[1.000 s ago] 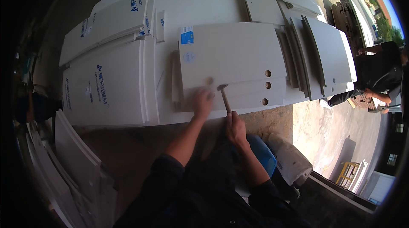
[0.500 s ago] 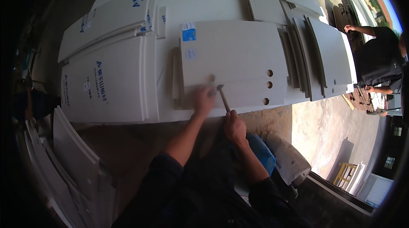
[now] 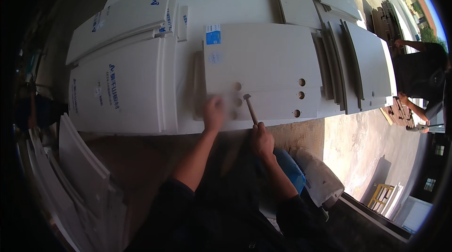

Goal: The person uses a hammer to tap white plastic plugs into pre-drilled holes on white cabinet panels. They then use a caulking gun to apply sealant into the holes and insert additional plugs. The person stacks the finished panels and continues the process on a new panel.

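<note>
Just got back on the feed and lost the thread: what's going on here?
A person is working over a white board on a big table of panels. Their right hand grips a hammer by its handle, its head above the board. Their left hand is by the board's left edge; whether it holds anything is unclear. Another person stands off to the right.

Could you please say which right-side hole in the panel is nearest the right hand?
The lowest hole; the other two sit higher, farther from the right hand.
</note>
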A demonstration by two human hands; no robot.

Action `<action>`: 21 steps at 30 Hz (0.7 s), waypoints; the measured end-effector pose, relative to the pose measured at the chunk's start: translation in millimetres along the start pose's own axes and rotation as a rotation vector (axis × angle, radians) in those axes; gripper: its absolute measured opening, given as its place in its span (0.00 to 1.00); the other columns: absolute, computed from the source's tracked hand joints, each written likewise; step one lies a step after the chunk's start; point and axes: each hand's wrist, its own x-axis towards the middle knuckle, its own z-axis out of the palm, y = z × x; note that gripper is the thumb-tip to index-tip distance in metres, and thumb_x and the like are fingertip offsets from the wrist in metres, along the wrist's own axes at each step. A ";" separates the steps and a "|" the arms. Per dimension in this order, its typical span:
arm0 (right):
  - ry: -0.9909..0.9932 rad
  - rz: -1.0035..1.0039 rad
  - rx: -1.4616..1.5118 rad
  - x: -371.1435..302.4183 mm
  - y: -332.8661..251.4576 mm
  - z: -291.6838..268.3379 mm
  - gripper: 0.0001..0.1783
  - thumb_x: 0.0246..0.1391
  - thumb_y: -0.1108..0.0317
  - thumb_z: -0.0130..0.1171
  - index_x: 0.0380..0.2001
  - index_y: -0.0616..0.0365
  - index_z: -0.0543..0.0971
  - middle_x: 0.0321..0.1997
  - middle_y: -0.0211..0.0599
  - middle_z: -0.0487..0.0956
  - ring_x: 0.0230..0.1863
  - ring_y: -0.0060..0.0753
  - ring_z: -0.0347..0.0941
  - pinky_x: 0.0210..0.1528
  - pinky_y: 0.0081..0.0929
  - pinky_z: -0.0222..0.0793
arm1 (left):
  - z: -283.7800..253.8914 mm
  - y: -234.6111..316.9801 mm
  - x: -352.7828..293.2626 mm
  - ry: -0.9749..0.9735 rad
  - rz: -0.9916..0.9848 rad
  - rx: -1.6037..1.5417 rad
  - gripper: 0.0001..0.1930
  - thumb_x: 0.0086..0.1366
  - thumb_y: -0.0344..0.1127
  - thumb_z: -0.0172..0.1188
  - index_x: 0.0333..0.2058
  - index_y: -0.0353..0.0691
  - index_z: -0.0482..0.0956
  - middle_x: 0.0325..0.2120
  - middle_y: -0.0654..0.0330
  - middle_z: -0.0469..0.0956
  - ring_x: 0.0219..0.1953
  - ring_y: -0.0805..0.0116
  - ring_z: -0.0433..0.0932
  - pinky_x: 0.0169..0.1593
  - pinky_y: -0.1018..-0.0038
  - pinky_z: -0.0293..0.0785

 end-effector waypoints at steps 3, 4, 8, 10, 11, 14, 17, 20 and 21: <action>0.002 0.029 -0.019 -2.1 4.1 7.1 0.16 0.74 0.55 0.45 0.42 0.57 0.70 0.27 0.65 0.80 0.33 0.77 0.76 0.35 0.70 0.69 | -2.5 -4.5 -1.4 -0.018 0.031 0.070 0.05 0.62 0.26 0.68 0.37 0.34 0.83 0.31 0.56 0.84 0.31 0.67 0.82 0.40 0.71 0.78; 0.005 0.040 -0.030 0.0 9.5 11.4 0.16 0.74 0.55 0.44 0.41 0.57 0.70 0.27 0.65 0.79 0.32 0.77 0.76 0.35 0.70 0.68 | 0.3 -7.7 2.7 -0.029 0.036 0.094 0.05 0.61 0.26 0.68 0.36 0.34 0.83 0.31 0.57 0.83 0.31 0.67 0.82 0.40 0.71 0.77; 0.078 0.019 0.054 -5.8 8.0 13.2 0.17 0.75 0.55 0.44 0.39 0.59 0.71 0.27 0.65 0.78 0.33 0.78 0.75 0.34 0.68 0.67 | 4.8 -13.0 2.8 -0.041 0.137 0.195 0.05 0.59 0.27 0.69 0.33 0.37 0.83 0.32 0.58 0.81 0.33 0.62 0.81 0.40 0.67 0.78; 0.067 -0.014 0.130 -7.5 0.8 7.6 0.18 0.75 0.55 0.45 0.39 0.59 0.72 0.26 0.65 0.78 0.33 0.78 0.75 0.33 0.66 0.66 | 2.6 1.3 4.1 -0.057 0.177 0.272 0.05 0.57 0.27 0.70 0.32 0.38 0.83 0.32 0.58 0.80 0.34 0.59 0.81 0.41 0.65 0.78; 0.062 -0.028 0.145 -9.1 -1.8 5.7 0.17 0.75 0.56 0.45 0.39 0.59 0.72 0.26 0.65 0.77 0.33 0.78 0.75 0.33 0.66 0.66 | 4.0 3.1 3.2 -0.058 0.171 0.270 0.06 0.57 0.27 0.70 0.33 0.38 0.83 0.32 0.58 0.80 0.35 0.58 0.81 0.41 0.64 0.78; 0.040 -0.052 0.170 -13.0 -11.7 3.6 0.17 0.75 0.56 0.44 0.40 0.60 0.72 0.27 0.65 0.77 0.33 0.78 0.75 0.33 0.65 0.65 | 4.8 6.4 0.6 -0.072 0.147 0.251 0.06 0.56 0.27 0.70 0.33 0.38 0.83 0.32 0.57 0.80 0.35 0.57 0.82 0.42 0.63 0.78; 0.006 -0.047 0.157 -14.0 -19.8 -0.1 0.17 0.76 0.56 0.44 0.41 0.60 0.72 0.28 0.66 0.77 0.35 0.78 0.75 0.34 0.65 0.66 | 2.1 7.3 -0.6 -0.097 0.124 0.231 0.06 0.56 0.27 0.70 0.32 0.37 0.82 0.31 0.57 0.80 0.36 0.58 0.82 0.42 0.63 0.78; -0.013 -0.047 0.155 -11.6 -25.3 -1.6 0.18 0.76 0.55 0.43 0.41 0.60 0.72 0.29 0.67 0.78 0.36 0.78 0.75 0.36 0.66 0.66 | 0.9 7.6 -1.7 -0.100 0.137 0.248 0.06 0.56 0.27 0.70 0.32 0.37 0.82 0.31 0.57 0.80 0.36 0.57 0.82 0.42 0.63 0.78; -0.015 -0.043 0.153 -9.7 -26.0 0.8 0.18 0.76 0.54 0.43 0.42 0.60 0.72 0.30 0.67 0.78 0.36 0.78 0.75 0.37 0.66 0.67 | 1.8 7.7 -3.4 -0.096 0.148 0.250 0.06 0.56 0.26 0.70 0.32 0.37 0.82 0.31 0.57 0.80 0.36 0.57 0.82 0.42 0.63 0.78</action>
